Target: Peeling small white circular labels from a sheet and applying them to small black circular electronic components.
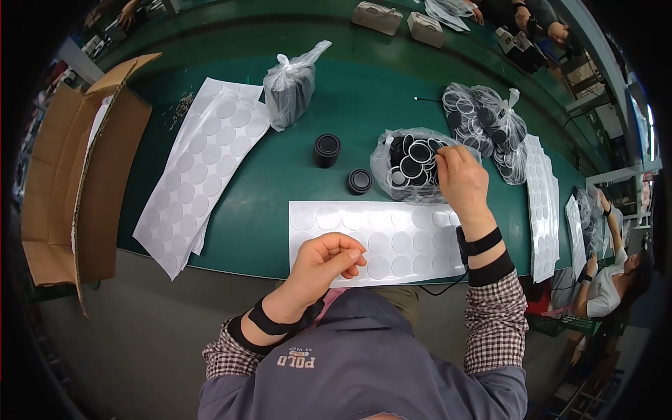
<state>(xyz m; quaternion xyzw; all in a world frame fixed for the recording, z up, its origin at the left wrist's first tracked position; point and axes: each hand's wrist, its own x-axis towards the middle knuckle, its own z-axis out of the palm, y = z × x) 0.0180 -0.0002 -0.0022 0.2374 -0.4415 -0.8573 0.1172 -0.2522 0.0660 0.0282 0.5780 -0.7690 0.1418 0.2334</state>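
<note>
A white sheet of round stickers (392,218) lies in front of me near the table edge. Above its lower left part is my left hand (323,262), thumb and fingers closed together; anything between them is too small to make out. My right hand (463,180) reaches to the right side of an open clear plastic bag (380,164), which is full of black discs with white rims (411,168). Its fingertips are pinched at the discs, and what they grip is hidden. Left of the bag stand a taller stack of black round pieces (326,150) and a shorter one (359,182).
More sticker sheets (203,164) lie at left, beside an open cardboard box (105,189). A tied bag (288,94) stands behind them. Filled bags of rings (483,122) and further sheets (540,203) are at right. A co-worker (605,283) sits at far right.
</note>
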